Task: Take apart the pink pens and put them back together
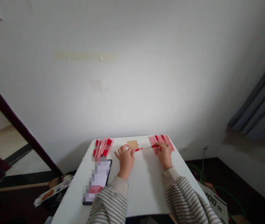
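My left hand (pixel 126 158) is closed, thumb and forefinger pinching a short red pen piece (pixel 138 150) that points right. Facing it, my right hand (pixel 164 153) grips a red pen barrel (pixel 155 146). A thin pale refill (pixel 147 147) extends from that barrel toward the red piece; whether the two touch is too small to tell. Under and beside my right hand lies a row of pink and red pens (pixel 169 143). Another group of pink and red pens (pixel 102 147) rests left of my left hand. Just behind the left fingers is a tan pad (pixel 132 144).
On the white table (pixel 144 186), a phone (pixel 98 179) with a blurred-out screen lies at the left, near my left sleeve. A wall (pixel 132 102) rises behind the table's far edge. Green cables (pixel 201 174) and a printed bag (pixel 216 199) are on the floor at right.
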{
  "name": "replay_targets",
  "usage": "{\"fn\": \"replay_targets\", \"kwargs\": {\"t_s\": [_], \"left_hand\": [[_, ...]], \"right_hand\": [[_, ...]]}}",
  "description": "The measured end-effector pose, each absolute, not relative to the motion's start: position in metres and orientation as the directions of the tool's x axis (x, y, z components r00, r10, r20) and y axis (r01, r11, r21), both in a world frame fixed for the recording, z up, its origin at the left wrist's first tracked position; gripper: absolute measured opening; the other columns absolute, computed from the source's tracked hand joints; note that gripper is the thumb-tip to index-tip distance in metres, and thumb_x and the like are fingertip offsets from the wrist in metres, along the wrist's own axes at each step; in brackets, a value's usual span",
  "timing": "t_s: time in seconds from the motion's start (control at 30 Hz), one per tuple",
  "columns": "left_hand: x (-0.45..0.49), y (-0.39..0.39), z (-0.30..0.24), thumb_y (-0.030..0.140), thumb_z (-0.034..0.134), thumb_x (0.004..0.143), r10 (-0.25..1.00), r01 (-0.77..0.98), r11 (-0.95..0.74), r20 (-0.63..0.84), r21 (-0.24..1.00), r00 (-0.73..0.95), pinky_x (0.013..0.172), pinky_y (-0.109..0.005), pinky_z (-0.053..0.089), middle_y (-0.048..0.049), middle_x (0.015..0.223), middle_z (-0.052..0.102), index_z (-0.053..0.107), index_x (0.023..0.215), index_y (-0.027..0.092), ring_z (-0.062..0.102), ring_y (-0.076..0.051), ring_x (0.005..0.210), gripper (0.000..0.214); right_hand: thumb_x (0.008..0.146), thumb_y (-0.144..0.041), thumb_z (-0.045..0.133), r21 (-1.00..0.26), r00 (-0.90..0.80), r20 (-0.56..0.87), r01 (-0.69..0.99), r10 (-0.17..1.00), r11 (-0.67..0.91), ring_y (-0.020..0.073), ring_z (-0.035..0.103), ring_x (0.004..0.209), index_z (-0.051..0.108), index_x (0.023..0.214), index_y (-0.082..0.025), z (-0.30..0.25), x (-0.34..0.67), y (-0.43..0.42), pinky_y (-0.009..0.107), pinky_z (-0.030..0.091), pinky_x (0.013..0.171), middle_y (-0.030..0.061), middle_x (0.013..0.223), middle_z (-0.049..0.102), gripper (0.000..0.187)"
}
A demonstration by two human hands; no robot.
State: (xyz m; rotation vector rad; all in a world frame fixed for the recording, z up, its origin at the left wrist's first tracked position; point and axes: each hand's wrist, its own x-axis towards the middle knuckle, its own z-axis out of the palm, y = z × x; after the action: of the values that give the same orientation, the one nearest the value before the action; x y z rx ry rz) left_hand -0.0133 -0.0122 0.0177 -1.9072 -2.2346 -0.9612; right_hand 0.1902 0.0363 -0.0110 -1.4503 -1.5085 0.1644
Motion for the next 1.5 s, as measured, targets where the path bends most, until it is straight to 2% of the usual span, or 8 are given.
{"fn": "replay_targets", "kwargs": {"t_s": [0.17, 0.37, 0.57, 0.7, 0.9, 1.5], "left_hand": [[-0.015, -0.012, 0.016, 0.031, 0.050, 0.086, 0.860, 0.904, 0.067, 0.434, 0.421, -0.267, 0.101, -0.066, 0.027, -0.0064, 0.122, 0.056, 0.071, 0.088, 0.027, 0.042, -0.029, 0.118, 0.021], [-0.013, -0.015, 0.016, 0.033, 0.051, 0.086, 0.854, 0.903, 0.077, 0.440, 0.424, -0.279, 0.102, -0.067, 0.025, -0.0072, 0.122, 0.056, 0.070, 0.089, 0.027, 0.041, -0.029, 0.118, 0.021], [-0.007, -0.025, 0.014, 0.034, 0.052, 0.085, 0.845, 0.938, 0.061, 0.483, 0.342, -0.231, 0.102, -0.070, 0.023, -0.0058, 0.118, 0.058, 0.069, 0.087, 0.026, 0.042, -0.029, 0.117, 0.019], [-0.006, -0.027, 0.013, 0.033, 0.052, 0.085, 0.827, 0.961, 0.077, 0.522, 0.264, -0.210, 0.106, -0.068, 0.020, -0.0058, 0.117, 0.058, 0.067, 0.091, 0.025, 0.042, -0.027, 0.116, 0.018], [-0.006, -0.026, 0.011, 0.032, 0.053, 0.082, 0.838, 0.971, 0.094, 0.509, 0.221, -0.197, 0.107, -0.066, 0.020, -0.0065, 0.117, 0.057, 0.066, 0.093, 0.024, 0.042, -0.027, 0.116, 0.019], [-0.004, -0.025, 0.009, 0.039, 0.056, 0.079, 0.848, 0.967, 0.098, 0.488, 0.236, -0.205, 0.106, -0.066, 0.019, -0.0076, 0.117, 0.056, 0.066, 0.093, 0.023, 0.042, -0.028, 0.115, 0.023]], "right_hand": [[0.080, -0.023, 0.049, -0.686, 0.256, 0.531, 0.690, 0.808, 0.232, 0.0296, 0.046, 0.102, 0.072, 0.092, -0.025, -0.012, 0.192, 0.036, 0.042, 0.029, 0.088, 0.0056, 0.102, 0.070, 0.026], [0.080, -0.024, 0.049, -0.705, 0.297, 0.512, 0.681, 0.806, 0.197, 0.0312, 0.046, 0.105, 0.072, 0.095, -0.026, -0.014, 0.193, 0.037, 0.044, 0.030, 0.087, 0.0069, 0.103, 0.069, 0.027], [0.080, -0.025, 0.052, -0.707, 0.311, 0.505, 0.683, 0.805, 0.180, 0.0290, 0.047, 0.101, 0.072, 0.095, -0.025, -0.014, 0.192, 0.037, 0.042, 0.031, 0.086, 0.0061, 0.100, 0.069, 0.026], [0.080, -0.022, 0.052, -0.708, 0.314, 0.477, 0.691, 0.821, 0.148, 0.0286, 0.046, 0.102, 0.072, 0.096, -0.026, -0.013, 0.190, 0.036, 0.041, 0.032, 0.086, 0.0057, 0.101, 0.069, 0.026], [0.080, -0.022, 0.052, -0.711, 0.310, 0.472, 0.687, 0.825, 0.149, 0.0291, 0.045, 0.100, 0.073, 0.095, -0.025, -0.010, 0.187, 0.034, 0.042, 0.031, 0.086, 0.0073, 0.100, 0.069, 0.026], [0.081, -0.025, 0.056, -0.703, 0.281, 0.411, 0.703, 0.867, 0.105, 0.0283, 0.044, 0.102, 0.072, 0.097, -0.026, -0.006, 0.187, 0.031, 0.042, 0.028, 0.089, 0.0055, 0.104, 0.069, 0.023]]}}
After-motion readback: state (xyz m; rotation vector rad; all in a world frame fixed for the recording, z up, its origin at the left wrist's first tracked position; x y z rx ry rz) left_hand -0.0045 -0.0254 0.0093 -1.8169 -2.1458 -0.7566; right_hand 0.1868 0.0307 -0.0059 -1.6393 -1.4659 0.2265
